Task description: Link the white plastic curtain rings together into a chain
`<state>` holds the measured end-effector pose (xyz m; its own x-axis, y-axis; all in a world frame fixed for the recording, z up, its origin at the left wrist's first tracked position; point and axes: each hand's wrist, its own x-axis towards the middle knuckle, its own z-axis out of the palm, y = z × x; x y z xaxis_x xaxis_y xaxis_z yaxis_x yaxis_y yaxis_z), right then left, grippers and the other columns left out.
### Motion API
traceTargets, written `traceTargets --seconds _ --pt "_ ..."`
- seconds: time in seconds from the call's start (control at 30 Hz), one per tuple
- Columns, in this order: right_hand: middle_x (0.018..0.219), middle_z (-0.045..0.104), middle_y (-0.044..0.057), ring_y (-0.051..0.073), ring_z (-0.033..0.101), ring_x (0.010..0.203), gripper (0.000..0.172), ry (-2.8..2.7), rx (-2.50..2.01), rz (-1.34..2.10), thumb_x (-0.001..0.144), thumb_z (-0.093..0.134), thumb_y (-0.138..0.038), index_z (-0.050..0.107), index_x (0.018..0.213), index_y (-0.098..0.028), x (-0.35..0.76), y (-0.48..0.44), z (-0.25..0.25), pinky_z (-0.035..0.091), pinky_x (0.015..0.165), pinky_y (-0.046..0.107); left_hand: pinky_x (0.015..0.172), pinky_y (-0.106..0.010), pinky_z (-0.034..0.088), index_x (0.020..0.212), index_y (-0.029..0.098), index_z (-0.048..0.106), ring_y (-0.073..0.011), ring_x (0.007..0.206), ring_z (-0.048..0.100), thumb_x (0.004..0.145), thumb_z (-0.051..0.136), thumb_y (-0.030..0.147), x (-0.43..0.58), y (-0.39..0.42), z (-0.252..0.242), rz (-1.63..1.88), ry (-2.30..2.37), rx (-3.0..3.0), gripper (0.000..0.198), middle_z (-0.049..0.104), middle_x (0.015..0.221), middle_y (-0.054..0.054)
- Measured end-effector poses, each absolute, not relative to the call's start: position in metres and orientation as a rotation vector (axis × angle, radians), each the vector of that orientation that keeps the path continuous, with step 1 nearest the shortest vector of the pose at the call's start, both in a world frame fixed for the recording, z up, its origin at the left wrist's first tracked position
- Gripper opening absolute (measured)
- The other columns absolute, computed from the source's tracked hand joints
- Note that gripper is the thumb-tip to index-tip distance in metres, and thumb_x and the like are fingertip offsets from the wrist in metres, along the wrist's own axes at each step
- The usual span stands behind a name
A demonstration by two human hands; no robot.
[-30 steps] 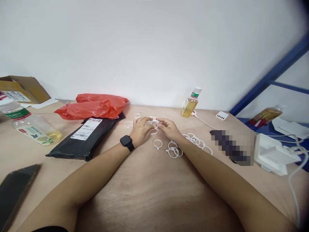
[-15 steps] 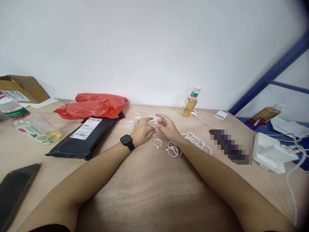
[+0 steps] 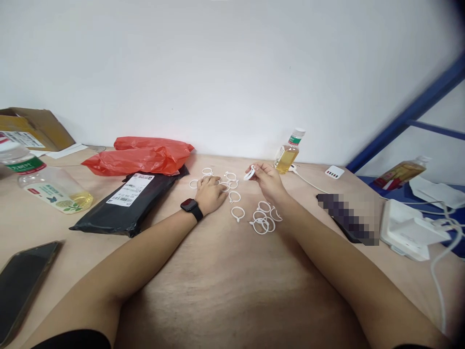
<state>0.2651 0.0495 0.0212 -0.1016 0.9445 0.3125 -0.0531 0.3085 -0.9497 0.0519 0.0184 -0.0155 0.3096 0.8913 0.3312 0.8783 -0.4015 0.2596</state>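
Note:
My right hand point(image 3: 271, 180) is raised a little above the table, its thumb and fingers pinching a white curtain ring point(image 3: 249, 174); whether it is one ring or two stacked, I cannot tell. Farther left, my left hand point(image 3: 211, 195) lies palm down with fingers spread over several white rings point(image 3: 231, 176), partly covering them. Two separate rings lie between the hands, including a ring point(image 3: 238, 214) nearer to me. Several overlapping rings point(image 3: 260, 226) rest below my right wrist, and my forearm hides part of that group. A black watch is on my left wrist.
To the left are a black parcel point(image 3: 125, 213), a red plastic bag point(image 3: 145, 157), a large bottle point(image 3: 54, 189), a phone point(image 3: 27, 286) and a cardboard box point(image 3: 39, 128). A smaller bottle point(image 3: 288, 157), a white charger point(image 3: 334, 172), cables and a white device point(image 3: 407, 232) are on the right.
My right hand has lifted away to the right with a white ring in its fingers. My left hand has shifted slightly left and flattened over the rings.

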Motion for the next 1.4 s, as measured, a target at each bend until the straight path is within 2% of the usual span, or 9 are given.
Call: traceTargets --seconds 0.27,0.43,0.57,0.67,0.77,0.9,1.1,1.23,1.4 --pt "0.087 0.075 0.004 0.016 0.068 0.080 0.044 -1.485 -0.903 1.242 0.065 0.084 -0.045 0.067 0.096 -0.020 0.265 0.040 0.027 0.055 0.083 0.037 0.104 -0.057 0.030 0.109 0.029 0.074 -0.0339 0.129 0.044 0.091 0.055 0.045 0.052 0.020 -0.016 0.647 1.695 2.516 0.030 0.059 0.134 -0.010" --pt "0.087 0.075 0.004 0.018 0.070 0.081 0.040 -1.538 -0.929 1.167 0.067 0.082 -0.044 0.064 0.093 -0.020 0.265 0.044 0.018 0.055 0.081 0.036 0.105 -0.057 0.029 0.108 0.029 0.073 -0.0333 0.128 0.044 0.091 0.056 0.043 0.052 0.020 -0.018 0.663 1.675 2.515 0.028 0.059 0.133 -0.010" --pt "0.091 0.075 0.005 0.020 0.069 0.085 0.021 -1.807 -1.082 0.784 0.080 0.069 -0.035 0.066 0.095 -0.021 0.274 0.042 0.031 0.052 0.079 0.035 0.105 -0.054 0.029 0.111 0.029 0.072 -0.0320 0.128 0.044 0.091 0.056 0.036 0.052 0.019 -0.015 0.722 1.632 2.517 0.027 0.058 0.134 -0.009" --pt "0.085 0.075 0.004 0.022 0.067 0.082 0.013 -2.266 -1.361 0.359 0.079 0.067 -0.026 0.072 0.090 -0.024 0.282 0.035 0.049 0.048 0.078 0.035 0.104 -0.051 0.030 0.104 0.027 0.072 -0.0290 0.124 0.047 0.089 0.057 0.031 0.053 0.015 -0.010 0.833 1.540 2.536 0.021 0.060 0.129 -0.007" --pt "0.076 0.073 0.004 0.022 0.064 0.074 0.010 -2.572 -1.507 0.250 0.078 0.071 -0.034 0.074 0.077 -0.024 0.284 0.030 0.057 0.044 0.073 0.034 0.100 -0.049 0.031 0.088 0.023 0.071 -0.0279 0.113 0.052 0.086 0.063 0.045 0.056 0.011 -0.005 0.883 1.460 2.559 0.024 0.066 0.113 -0.007" --pt "0.083 0.074 0.004 0.020 0.063 0.075 0.016 -2.485 -1.518 0.266 0.083 0.065 -0.036 0.074 0.089 -0.024 0.282 0.033 0.050 0.043 0.068 0.031 0.095 -0.047 0.031 0.083 0.021 0.071 -0.0267 0.099 0.056 0.081 0.064 0.059 0.058 0.007 -0.003 0.730 1.366 2.643 0.039 0.068 0.094 -0.008" --pt "0.092 0.075 0.003 0.019 0.065 0.078 0.025 -2.595 -1.440 0.504 0.081 0.060 -0.019 0.075 0.100 -0.024 0.292 0.042 0.045 0.046 0.069 0.029 0.088 -0.042 0.033 0.085 0.022 0.072 -0.0236 0.092 0.060 0.088 0.060 0.042 0.057 0.012 -0.007 0.697 1.334 2.604 0.023 0.072 0.091 -0.005" --pt "0.097 0.075 0.001 0.019 0.066 0.080 0.037 -2.733 -1.489 0.603 0.070 0.063 -0.010 0.076 0.101 -0.026 0.299 0.044 0.045 0.046 0.066 0.027 0.089 -0.042 0.035 0.087 0.024 0.073 -0.0235 0.093 0.063 0.089 0.059 0.033 0.056 0.014 -0.007 0.712 1.372 2.543 0.017 0.074 0.090 -0.003" --pt "0.081 0.074 0.001 0.016 0.064 0.068 0.018 -2.713 -1.462 0.671 0.072 0.065 -0.015 0.075 0.085 -0.022 0.297 0.045 0.040 0.044 0.061 0.025 0.089 -0.039 0.040 0.088 0.023 0.072 -0.0221 0.091 0.065 0.090 0.059 0.030 0.054 0.018 -0.009 0.744 1.382 2.513 0.015 0.075 0.090 -0.002"
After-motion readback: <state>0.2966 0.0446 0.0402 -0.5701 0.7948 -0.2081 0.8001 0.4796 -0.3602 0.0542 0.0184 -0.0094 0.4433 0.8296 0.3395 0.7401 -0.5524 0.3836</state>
